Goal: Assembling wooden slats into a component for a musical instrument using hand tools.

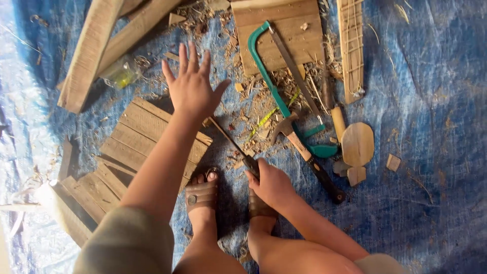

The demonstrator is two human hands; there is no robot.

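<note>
Fingers of the left hand (192, 87) spread wide above the slatted wood panel (147, 134) on the blue tarp (431, 152); right hand (271, 183) fingers clamp a slim tool (231, 142) by the feet. Steadying the panel flat seems wise. Hacksaw (276, 83) and hammer (304, 152) lie near.

Tool handle (252, 165) hidden in right hand (271, 183); planks (91, 50) cut off at top edge.

Makeshift woodworking spot: hacksaw (284, 86), hammer (304, 152), planks (147, 134) and shavings on blue tarp (431, 152).
</note>
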